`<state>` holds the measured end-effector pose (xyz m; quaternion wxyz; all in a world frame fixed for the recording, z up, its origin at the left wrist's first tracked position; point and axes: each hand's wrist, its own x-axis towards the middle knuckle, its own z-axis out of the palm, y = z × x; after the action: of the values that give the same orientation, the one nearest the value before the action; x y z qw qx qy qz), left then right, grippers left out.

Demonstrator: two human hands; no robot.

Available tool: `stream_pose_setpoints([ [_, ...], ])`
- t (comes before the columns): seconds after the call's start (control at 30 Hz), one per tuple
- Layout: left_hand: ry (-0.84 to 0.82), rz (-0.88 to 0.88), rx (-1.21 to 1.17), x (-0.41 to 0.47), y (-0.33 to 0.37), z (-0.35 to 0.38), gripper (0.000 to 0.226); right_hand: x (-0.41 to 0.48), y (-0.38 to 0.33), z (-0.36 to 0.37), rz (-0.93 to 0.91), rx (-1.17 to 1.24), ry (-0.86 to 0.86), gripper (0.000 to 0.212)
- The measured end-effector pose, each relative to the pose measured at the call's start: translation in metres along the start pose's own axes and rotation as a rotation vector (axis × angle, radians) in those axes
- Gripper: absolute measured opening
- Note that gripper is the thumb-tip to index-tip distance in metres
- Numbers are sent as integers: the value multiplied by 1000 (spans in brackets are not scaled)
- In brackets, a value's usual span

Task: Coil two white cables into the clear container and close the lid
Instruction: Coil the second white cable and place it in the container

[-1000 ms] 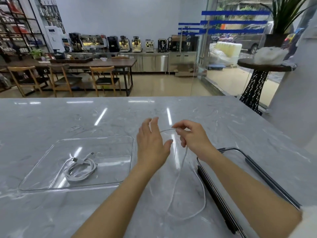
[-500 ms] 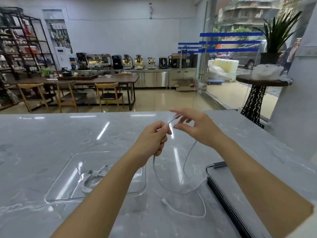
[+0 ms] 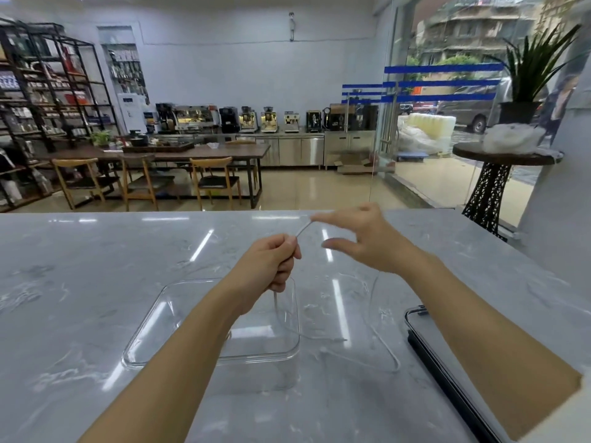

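Note:
My left hand (image 3: 271, 263) is closed around a white cable (image 3: 385, 343), raised above the marble counter (image 3: 80, 282). A short stretch of that cable runs up from my left fist to the fingertips of my right hand (image 3: 361, 241), whose fingers are spread with the index finger touching the cable. The rest of the cable hangs down and trails in a loop on the counter right of the clear container (image 3: 150, 343). My left forearm covers much of the container's inside, so the first coiled cable is hidden. The black-rimmed lid (image 3: 447, 388) lies at the right, under my right forearm.
The counter's far edge runs across the view behind my hands. Beyond it are a wooden table with chairs, shelves, a row of coffee machines and a glass wall. A small round stand with a potted plant is at the right.
The view tilted upward. Both hands rose higher above the counter, my left fist stayed on the cable, and my right fingers spread apart. More cable lifted off the counter.

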<state>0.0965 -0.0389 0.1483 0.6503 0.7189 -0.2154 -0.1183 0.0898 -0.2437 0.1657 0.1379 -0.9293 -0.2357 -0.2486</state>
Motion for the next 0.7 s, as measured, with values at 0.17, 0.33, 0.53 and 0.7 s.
stream_pose_setpoints([
  [0.17, -48, 35, 34, -5, 4, -1, 32, 15, -24, 10, -107, -92, 312, 13],
  [0.33, -81, 24, -113, -16, 0, -20, 40, 28, -15, 6, 241, 250, 421, 15],
  [0.53, -45, -6, -129, -29, -12, -41, 38, 31, 12, 3, 583, 264, 661, 23],
  [0.7, -19, 105, -400, -37, -3, -59, 30, 22, 12, 26, 657, 629, 660, 26],
])
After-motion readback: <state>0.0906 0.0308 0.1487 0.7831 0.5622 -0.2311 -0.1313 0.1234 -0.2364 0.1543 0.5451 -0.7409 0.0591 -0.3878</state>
